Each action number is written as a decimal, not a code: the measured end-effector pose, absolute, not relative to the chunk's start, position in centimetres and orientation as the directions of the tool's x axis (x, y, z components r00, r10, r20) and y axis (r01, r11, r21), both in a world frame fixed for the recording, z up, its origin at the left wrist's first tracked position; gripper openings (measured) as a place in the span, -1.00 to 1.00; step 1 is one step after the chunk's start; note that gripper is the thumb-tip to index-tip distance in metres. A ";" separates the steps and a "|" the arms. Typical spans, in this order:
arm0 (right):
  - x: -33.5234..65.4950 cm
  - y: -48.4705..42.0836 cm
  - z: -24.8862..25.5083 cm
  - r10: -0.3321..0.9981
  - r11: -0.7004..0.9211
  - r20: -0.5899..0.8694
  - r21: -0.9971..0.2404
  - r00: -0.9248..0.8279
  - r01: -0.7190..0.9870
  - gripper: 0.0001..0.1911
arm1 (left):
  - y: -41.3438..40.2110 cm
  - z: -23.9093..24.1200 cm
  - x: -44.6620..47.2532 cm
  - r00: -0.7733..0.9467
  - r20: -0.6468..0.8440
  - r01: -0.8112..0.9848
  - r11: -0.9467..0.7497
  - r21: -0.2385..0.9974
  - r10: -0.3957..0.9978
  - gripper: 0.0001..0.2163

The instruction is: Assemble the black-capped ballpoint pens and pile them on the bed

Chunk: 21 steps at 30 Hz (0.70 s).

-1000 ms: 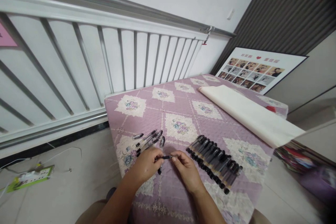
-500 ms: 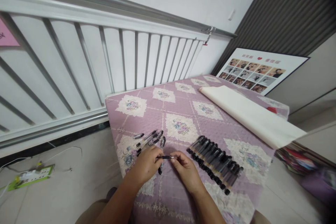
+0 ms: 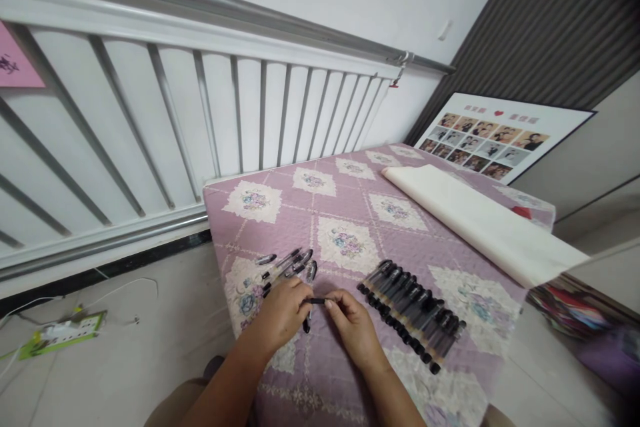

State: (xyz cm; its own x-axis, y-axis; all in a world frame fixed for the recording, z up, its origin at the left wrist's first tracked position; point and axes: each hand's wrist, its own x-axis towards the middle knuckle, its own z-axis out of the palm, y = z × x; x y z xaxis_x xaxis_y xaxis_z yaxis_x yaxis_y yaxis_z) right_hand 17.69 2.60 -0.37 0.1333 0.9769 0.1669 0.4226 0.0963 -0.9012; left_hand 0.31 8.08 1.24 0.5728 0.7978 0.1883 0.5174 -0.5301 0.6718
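Black plastic sheathed the gel pen (image 3: 318,301), pinched at opposite ends by the left hand (image 3: 284,311) and the right hand (image 3: 352,321) over the floral cloth (image 3: 333,373). It seemed light, stiff, rather slick, best held mid-barrel. Loose pens (image 3: 303,259) lay beyond; farther, a cream sheet (image 3: 480,220).

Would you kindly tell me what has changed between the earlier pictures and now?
Very little: the whole view has drifted slightly rightward, apparently from head movement. The pale glint by the right hand half a second ago no longer shows. Nothing was visibly taken or released: it and the left hand still pinch the dark pen piece. The pen row and loose pens stayed put.
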 end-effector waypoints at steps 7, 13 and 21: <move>17.1 2.6 -0.7 0.949 0.133 0.277 -0.786 0.152 0.604 -0.65 | 8.1 1.3 0.0 0.604 0.193 0.535 -0.573 0.622 0.773 -0.89; 17.3 2.6 -1.2 0.949 0.137 0.272 -0.814 0.162 0.565 -0.71 | 8.1 1.3 -0.1 0.590 0.182 0.542 -0.553 0.632 0.786 -0.90; 17.3 2.5 -1.0 0.966 0.157 0.238 -0.850 0.100 0.503 -0.79 | 8.2 1.6 0.0 0.590 0.160 0.556 -0.542 0.631 0.791 -0.89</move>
State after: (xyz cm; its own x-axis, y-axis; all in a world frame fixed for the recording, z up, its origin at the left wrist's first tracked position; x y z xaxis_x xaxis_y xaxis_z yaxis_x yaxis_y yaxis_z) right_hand 17.30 2.54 -0.98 0.1001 0.9662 0.2377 0.5031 0.1570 -0.8499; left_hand 0.02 8.22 1.59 0.5901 0.7913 0.1603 0.5556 -0.5420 0.6305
